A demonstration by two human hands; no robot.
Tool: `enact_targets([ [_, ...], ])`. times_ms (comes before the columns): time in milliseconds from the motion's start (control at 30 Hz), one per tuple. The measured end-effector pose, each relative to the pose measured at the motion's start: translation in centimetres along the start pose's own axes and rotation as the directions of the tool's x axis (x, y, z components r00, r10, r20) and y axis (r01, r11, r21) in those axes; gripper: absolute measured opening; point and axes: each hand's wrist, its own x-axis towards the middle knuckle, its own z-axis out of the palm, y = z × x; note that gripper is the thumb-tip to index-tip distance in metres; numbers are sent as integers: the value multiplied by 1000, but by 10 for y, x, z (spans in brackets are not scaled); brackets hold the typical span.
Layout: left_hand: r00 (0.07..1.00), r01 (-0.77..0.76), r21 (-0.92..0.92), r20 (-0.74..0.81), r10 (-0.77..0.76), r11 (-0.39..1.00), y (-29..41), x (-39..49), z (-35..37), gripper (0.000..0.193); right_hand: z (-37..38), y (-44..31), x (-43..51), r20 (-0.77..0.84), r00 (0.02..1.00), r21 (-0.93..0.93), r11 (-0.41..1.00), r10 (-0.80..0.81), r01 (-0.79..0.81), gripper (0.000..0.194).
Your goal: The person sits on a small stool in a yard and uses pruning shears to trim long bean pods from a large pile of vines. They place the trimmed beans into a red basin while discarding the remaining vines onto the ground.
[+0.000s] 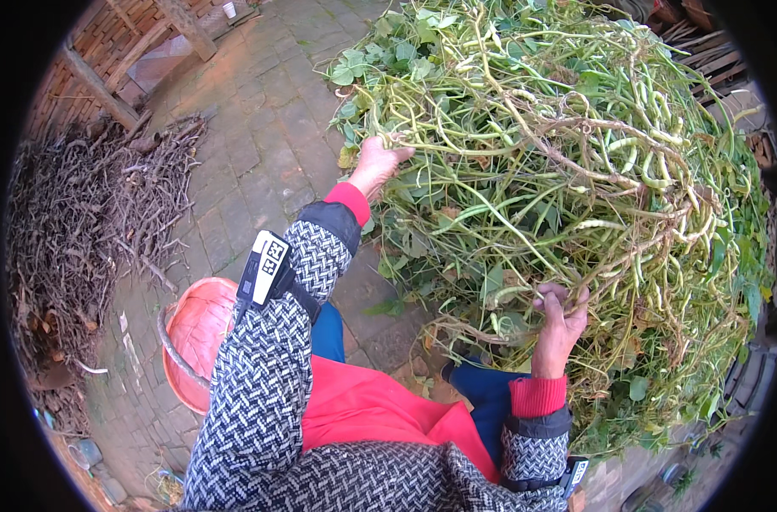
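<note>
A big heap of pulled bean plants (574, 211), with green pods, leaves and tangled brownish stems, fills the area before me. At its left side, my left hand (379, 160) is closed around a green bean vine (471, 152). My right hand (560, 323) is at the near side, thumb and fingers pinching a stem low in the tangle. A thick pale stem (561, 160) arches across the top of the heap between and beyond the hands. Pale, curved bean pods (647, 169) hang in clusters along it. The fingertips of both hands are partly hidden by plants.
A pinkish-orange basket (196, 345) with a curved handle stands on the brick paving (260, 147) at my left. Farther left lies a pile of dry sticks (106, 198). Wooden posts (100, 83) stand by a brick wall at the upper left. Split wood is stacked at the upper right.
</note>
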Motion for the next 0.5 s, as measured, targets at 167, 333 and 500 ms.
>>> enact_targets([
  [167,997,-82,-45,-12,81,996,-8,10,14,21,3,2,0,-12,999,-17,999,-37,37,40],
  [333,974,-179,659,12,227,730,-7,6,-21,18,3,2,0,-3,999,-50,998,-35,35,42],
  [500,837,-381,898,232,495,222,-11,-22,-118,21,1,-2,1,1,1000,-37,999,16,-16,43],
])
